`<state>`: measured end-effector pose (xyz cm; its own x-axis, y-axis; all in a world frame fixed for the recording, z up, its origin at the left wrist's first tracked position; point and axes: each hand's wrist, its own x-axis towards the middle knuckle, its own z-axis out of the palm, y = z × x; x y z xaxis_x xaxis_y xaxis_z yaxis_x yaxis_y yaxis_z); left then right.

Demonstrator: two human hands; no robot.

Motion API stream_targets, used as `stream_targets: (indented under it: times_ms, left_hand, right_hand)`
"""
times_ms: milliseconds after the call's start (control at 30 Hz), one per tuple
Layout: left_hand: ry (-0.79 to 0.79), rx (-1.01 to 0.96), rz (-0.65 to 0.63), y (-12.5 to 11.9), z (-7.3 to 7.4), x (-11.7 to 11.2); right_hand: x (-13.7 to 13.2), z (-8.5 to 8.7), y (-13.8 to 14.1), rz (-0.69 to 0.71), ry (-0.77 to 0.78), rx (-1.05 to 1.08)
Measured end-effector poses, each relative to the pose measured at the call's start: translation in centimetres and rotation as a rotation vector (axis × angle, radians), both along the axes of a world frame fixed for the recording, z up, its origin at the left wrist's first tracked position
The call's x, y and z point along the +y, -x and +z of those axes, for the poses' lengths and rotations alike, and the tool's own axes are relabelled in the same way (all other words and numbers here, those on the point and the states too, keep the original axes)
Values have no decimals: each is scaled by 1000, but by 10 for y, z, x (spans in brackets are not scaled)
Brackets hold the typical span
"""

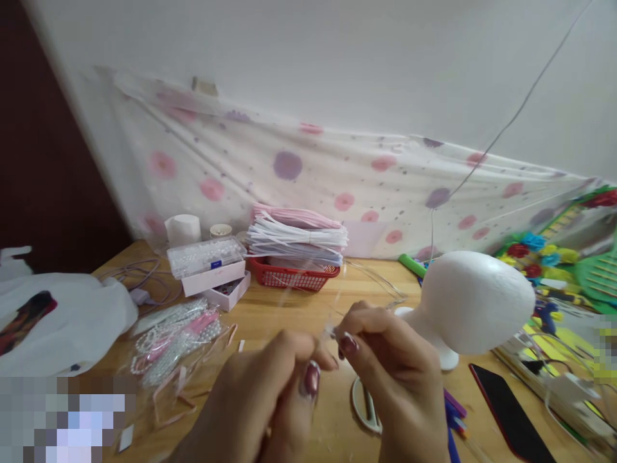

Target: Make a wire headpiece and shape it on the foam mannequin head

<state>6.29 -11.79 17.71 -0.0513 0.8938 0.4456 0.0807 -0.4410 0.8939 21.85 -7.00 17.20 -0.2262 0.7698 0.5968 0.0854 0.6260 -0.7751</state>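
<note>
My left hand [274, 386] is closed in a pinch, thumb against the curled forefinger; what it holds, if anything, is hidden. Close beside it, my right hand [390, 366] pinches with thumb and forefinger. A tiny whitish, see-through piece [330, 331] shows at the right fingertips, too small and blurred to name. Faint pale streaks rise above it. Below the right hand, partly covered by it, lies a cream looped handle [358, 402], like that of scissors, on the wooden table [270, 321].
A white foam head [475, 302] lies tilted at right, near a black phone [511, 411]. At the back, a red basket [294, 276] carries bundled white and pink strips [299, 236]. Bead boxes [207, 257] and bagged pearl strings [180, 337] occupy the left; cables and a power strip edge the right.
</note>
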Motion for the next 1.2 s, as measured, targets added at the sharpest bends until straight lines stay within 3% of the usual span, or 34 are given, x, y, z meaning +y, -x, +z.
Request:
stream_targets:
  times_ms: [100,200,367,767,867,1033,1200]
  left_hand:
    - [252,-54,-140,4,5,13]
    - [335,-116,-218,6,3,29]
    - [330,-135,-282,7,-4,45]
    - [196,-266,-210,11,-9,54]
    - [201,-326,-289,15,-12,57]
    - [239,-583,-398,21,-10,66]
    - [316,-853,-413,31,1,72]
  right_hand:
    - [9,-1,4,-108,-12,-80]
    - [14,-2,6,-136,-14,-124]
    - [14,1,6,-138,-39,-194]
    - [20,6,1,-203,-42,-282]
    - [25,6,-7,-222,-69,-288]
    - [35,5,-27,-252,-127,-334]
    - [50,3,-42,-451,-143,-378]
